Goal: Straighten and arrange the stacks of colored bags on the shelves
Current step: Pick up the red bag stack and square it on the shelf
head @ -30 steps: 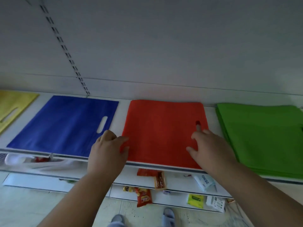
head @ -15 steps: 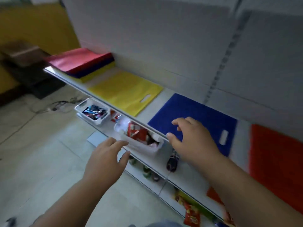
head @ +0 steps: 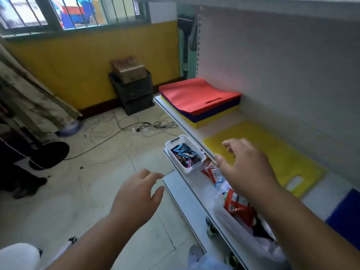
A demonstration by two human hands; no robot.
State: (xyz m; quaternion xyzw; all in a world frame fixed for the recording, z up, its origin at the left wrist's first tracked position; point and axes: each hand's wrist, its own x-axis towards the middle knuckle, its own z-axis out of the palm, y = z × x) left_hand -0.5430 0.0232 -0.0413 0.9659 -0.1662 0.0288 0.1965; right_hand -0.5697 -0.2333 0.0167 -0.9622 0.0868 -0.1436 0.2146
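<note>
Hands both free, fingers loosely spread, gripping nothing. Right hand (head: 245, 164) hovers over the front edge of the shelf (head: 218, 123), above the near corner of the single yellow bag (head: 272, 154) lying flat there. Left hand (head: 136, 195) hangs out over the floor, clear of the shelf.

Mixed stack (head: 198, 100) sits at the far end of the shelf: red bag on top, blue layers under it, yellow at the bottom. Blue bag (head: 344, 215) shows at the near end, partly cut off by the frame.

White tray of wrapped sweets (head: 185, 152) on the lower shelf, at its far corner.

Step, as judged: reaching for the yellow bag or the far stack. Next move likely calls for a flat palm on the bag, squaring its edges to the shelf front.
</note>
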